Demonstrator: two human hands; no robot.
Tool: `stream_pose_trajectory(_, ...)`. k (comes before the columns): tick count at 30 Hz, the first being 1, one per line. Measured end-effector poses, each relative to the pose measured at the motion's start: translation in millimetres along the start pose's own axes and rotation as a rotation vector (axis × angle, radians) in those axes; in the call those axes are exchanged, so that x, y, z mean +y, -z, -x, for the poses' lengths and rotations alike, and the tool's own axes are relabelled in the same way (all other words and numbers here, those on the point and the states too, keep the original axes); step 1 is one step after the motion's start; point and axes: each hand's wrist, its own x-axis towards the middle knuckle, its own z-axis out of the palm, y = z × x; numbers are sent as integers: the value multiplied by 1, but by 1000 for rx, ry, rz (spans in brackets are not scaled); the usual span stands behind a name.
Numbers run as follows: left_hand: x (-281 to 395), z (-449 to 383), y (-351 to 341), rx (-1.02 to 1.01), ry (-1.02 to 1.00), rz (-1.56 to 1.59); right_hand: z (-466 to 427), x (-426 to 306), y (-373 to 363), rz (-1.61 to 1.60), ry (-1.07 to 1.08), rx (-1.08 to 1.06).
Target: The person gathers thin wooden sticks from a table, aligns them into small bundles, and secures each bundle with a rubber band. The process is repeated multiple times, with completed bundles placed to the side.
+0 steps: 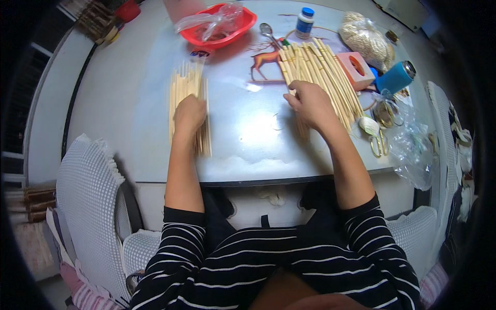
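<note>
My left hand (190, 114) is closed over a bundle of thin pale wooden sticks (186, 83) at the left of the table. These sticks are blurred, and their ends show above and below the hand. A small clear packet with a printed label (200, 53) lies at their top end. Over the left edge of a wide row of banded stick bundles (323, 69) is my right hand (312, 100), with thumb and forefinger apart and the other fingers curled out of sight. Whether it grips any sticks is hidden. Yellow bands circle the bundles.
A red plastic basin (244, 29) with a clear bag, a spoon (266, 29) and a blue-capped bottle (305, 23) stand behind. To the right are a pink tissue box (354, 69), a blue flask (396, 77), scissors (379, 144) and a plastic bag (414, 151). Covered chairs (89, 201) flank me.
</note>
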Motion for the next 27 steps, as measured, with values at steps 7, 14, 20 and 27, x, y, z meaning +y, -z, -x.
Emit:
stream_pose_trajectory(7, 63, 53, 8, -818, -155, 1466, 0, -17, -12, -961, 32, -180)
stream_pose_trajectory(14, 85, 69, -12, -1046, -180, 1509, 1, -17, -10, -1195, -87, -124)
stream_pose_trajectory(20, 87, 69, -13, -978, -191, 1470, 0, -13, -5, -1299, -106, -194)
stream_pose_trajectory(27, 86, 66, -14, -1002, -177, 1482, -5, -6, -12, -1374, -152, -246)
